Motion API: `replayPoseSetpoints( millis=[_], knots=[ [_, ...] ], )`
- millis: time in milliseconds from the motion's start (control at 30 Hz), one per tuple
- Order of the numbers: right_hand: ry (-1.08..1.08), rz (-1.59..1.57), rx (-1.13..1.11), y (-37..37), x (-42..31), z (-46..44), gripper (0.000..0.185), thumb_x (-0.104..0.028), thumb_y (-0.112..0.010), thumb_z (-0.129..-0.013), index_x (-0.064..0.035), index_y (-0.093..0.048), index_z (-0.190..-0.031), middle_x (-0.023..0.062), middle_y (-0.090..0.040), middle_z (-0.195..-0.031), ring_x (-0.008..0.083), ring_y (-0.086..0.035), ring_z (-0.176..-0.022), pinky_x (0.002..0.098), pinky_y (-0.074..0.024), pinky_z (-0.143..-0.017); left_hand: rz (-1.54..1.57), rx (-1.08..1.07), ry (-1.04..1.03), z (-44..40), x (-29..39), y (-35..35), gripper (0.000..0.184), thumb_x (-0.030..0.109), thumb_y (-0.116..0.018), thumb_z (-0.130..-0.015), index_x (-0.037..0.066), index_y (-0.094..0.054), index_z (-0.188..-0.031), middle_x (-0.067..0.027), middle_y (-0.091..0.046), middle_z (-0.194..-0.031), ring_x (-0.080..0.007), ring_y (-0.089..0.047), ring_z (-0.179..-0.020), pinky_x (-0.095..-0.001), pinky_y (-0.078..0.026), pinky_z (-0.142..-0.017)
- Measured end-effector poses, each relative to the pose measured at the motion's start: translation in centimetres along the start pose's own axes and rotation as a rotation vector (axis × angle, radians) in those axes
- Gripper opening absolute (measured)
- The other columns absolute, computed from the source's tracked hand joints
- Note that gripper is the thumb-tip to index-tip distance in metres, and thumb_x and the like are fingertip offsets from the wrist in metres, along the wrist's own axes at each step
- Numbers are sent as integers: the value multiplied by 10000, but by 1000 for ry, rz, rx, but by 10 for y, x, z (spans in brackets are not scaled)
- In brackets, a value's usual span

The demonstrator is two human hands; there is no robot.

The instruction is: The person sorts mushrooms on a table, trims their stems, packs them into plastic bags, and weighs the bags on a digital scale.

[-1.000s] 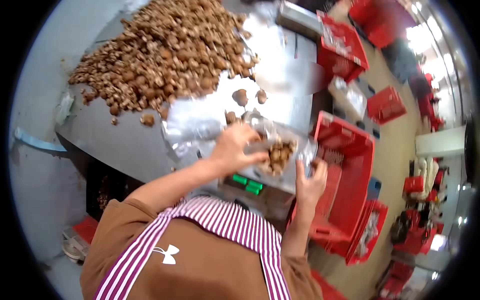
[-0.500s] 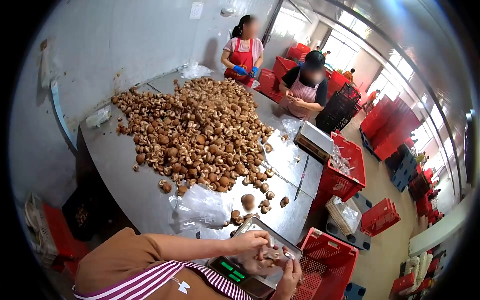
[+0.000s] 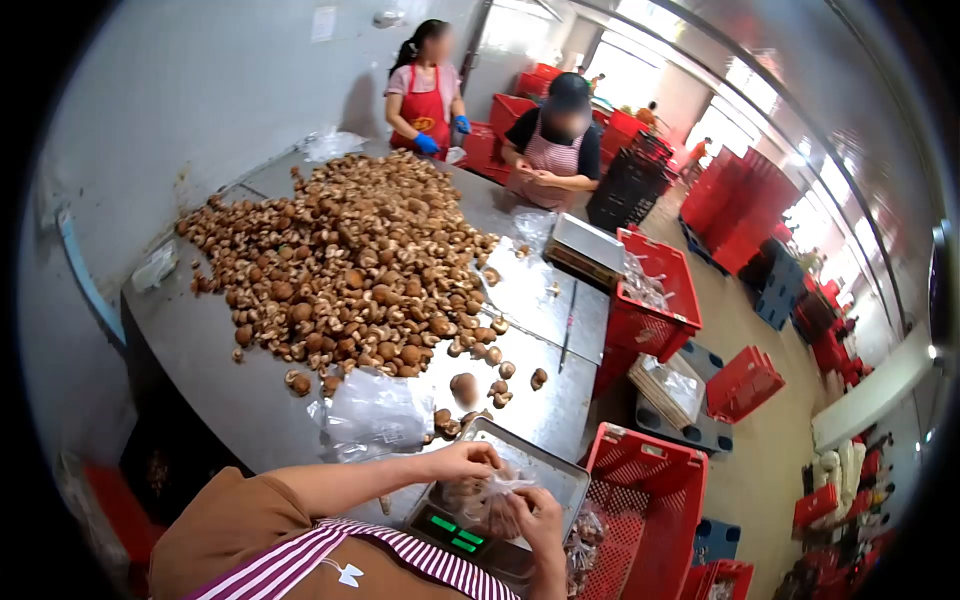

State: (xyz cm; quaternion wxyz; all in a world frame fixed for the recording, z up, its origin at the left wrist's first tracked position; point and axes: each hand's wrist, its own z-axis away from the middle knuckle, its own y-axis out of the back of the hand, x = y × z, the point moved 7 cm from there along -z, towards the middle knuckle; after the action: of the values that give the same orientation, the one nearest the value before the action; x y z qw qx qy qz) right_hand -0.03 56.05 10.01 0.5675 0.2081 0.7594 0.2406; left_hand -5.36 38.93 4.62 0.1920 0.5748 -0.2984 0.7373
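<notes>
A clear plastic bag (image 3: 487,512) with mushrooms inside is between my hands, its gathered neck standing up. My left hand (image 3: 466,461) pinches the bag near the neck from the left. On the other side, my right hand (image 3: 538,516) has its fingers closed on the bag's top. Beneath them is a weighing scale (image 3: 570,477) with a metal tray and a lit green display. Just beyond the scale, loose brown mushrooms (image 3: 463,388) lie on the metal table (image 3: 230,420), beside a stack of clear plastic bags (image 3: 375,410).
A large mushroom heap (image 3: 350,265) covers the table's middle. To my right stands a red crate (image 3: 650,460) with filled bags beside the scale. Farther off are another scale (image 3: 585,245), a red crate of bags (image 3: 660,320) and two co-workers across the table.
My hands have come closer together, and the bag's top is now gathered between them. The view has shifted, so the table appears further left. One co-worker's blue-gloved hands have moved apart.
</notes>
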Motion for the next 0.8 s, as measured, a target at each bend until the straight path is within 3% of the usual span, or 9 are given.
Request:
replayPoseSetpoints(
  millis=[67,167,300,400,533,600,633,700,800],
  knots=[
    [12,-35,-14,-10,12,4,78,-46,-701,-792,16,-665,-822,134,-651,-792,268,-615,-781,338,-483,-715,-364,27,-38,-9,-16,10,297,105,-611,-832,49,-638,-1122,-52,-644,-991,-142,-605,-871,-314,-496,-798],
    [36,-90,-36,-12,10,9,91,-91,-698,-805,-9,-660,-813,142,-645,-837,324,-607,-817,380,-479,-756,-1029,153,-179,-13,1,13,234,222,-592,-821,66,-674,-974,-180,-674,-928,-347,-648,-873,-456,-503,-771],
    [104,-42,-45,-14,8,19,73,-64,-675,-804,-10,-635,-833,121,-638,-867,325,-599,-883,403,-473,-799,-808,430,24,-41,-43,62,267,295,-565,-791,74,-698,-864,-168,-684,-836,-367,-651,-798,-465,-502,-722],
    [283,198,-99,-28,-26,30,102,-57,-683,-791,-13,-625,-862,122,-637,-920,326,-595,-925,420,-469,-841,-662,517,107,-59,-64,76,264,292,-573,-769,63,-704,-788,-163,-685,-798,-344,-650,-747,-430,-502,-697],
    [352,166,-76,-32,-48,35,125,-52,-685,-785,-2,-609,-871,153,-631,-946,365,-584,-974,419,-467,-884,-504,577,161,-64,-81,86,261,271,-590,-768,35,-692,-720,-148,-670,-720,-289,-645,-685,-402,-498,-659],
    [-3,-171,110,-11,-13,30,84,-65,-627,-876,16,-614,-896,151,-666,-965,322,-628,-929,390,-488,-866,-33,535,199,-60,-81,79,206,167,-588,-831,12,-679,-730,-105,-666,-685,-190,-646,-660,-319,-504,-624],
    [-2,-176,113,-11,-7,29,84,-65,-627,-876,16,-614,-896,151,-666,-965,322,-628,-929,390,-488,-866,-38,536,200,-50,-65,73,206,167,-588,-831,12,-679,-730,-105,-666,-685,-190,-646,-660,-319,-504,-624],
    [-483,-975,152,-28,36,36,172,-117,-518,-988,21,-619,-963,136,-674,-1046,238,-654,-875,341,-510,-858,300,273,70,-33,-24,37,189,159,-578,-901,24,-651,-791,-95,-670,-765,-152,-624,-684,-290,-513,-667],
    [-483,-1033,132,-37,20,17,239,-134,-482,-1012,50,-616,-1082,109,-680,-1006,173,-655,-832,268,-524,-783,-27,51,-18,-5,14,-9,168,172,-575,-907,28,-655,-935,-41,-653,-802,-118,-603,-731,-286,-491,-711]
  ],
)
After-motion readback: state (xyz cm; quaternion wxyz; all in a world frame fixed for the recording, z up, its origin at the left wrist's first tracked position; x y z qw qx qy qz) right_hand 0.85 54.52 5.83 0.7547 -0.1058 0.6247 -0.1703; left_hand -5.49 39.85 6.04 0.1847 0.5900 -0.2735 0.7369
